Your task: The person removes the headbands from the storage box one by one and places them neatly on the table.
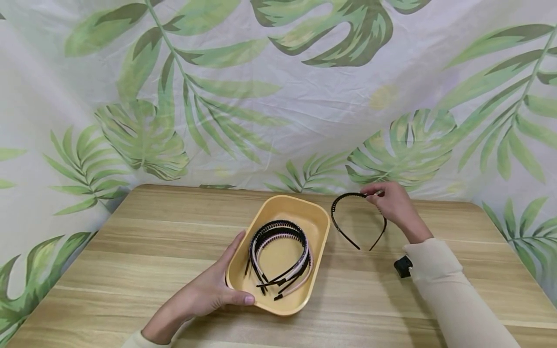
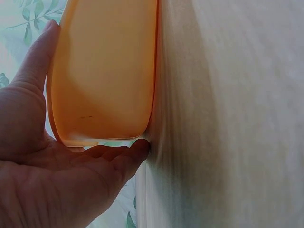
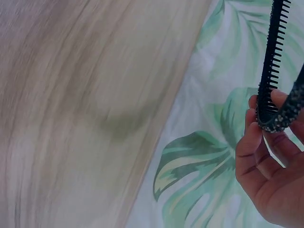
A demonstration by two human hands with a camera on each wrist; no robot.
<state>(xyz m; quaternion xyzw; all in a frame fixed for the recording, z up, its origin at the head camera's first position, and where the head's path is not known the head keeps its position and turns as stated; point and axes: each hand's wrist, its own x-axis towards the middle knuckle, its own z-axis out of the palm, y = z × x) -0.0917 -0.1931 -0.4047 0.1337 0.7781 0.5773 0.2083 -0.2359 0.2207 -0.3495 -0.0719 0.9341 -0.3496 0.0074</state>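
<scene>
My head camera is looking forward and down over my left hand (image 1: 209,292), my right hand (image 1: 393,208), the counter (image 1: 174,232) and the leafy cloth (image 1: 313,106). My left wrist's is facing the tray (image 2: 104,71) up close, tipped sideways; my right wrist's is catching the black headband (image 3: 269,61) close, at the frame's edge. Head and left are sharing the tray; head and right, the black headband.

- Here's the table (image 1: 174,217), a broad light-brown wooden top, darker grain streaking across it from side to side!
- Look at that far edge, running nearly straight, the back corners rounded off!
- And right there, around the middle, sits the yellow tray (image 1: 298,211), upright, rounded at its corners, its long side slanting away!
- Shadows on the wood too: one soft dark patch (image 3: 126,124) shows in the right wrist view!
</scene>
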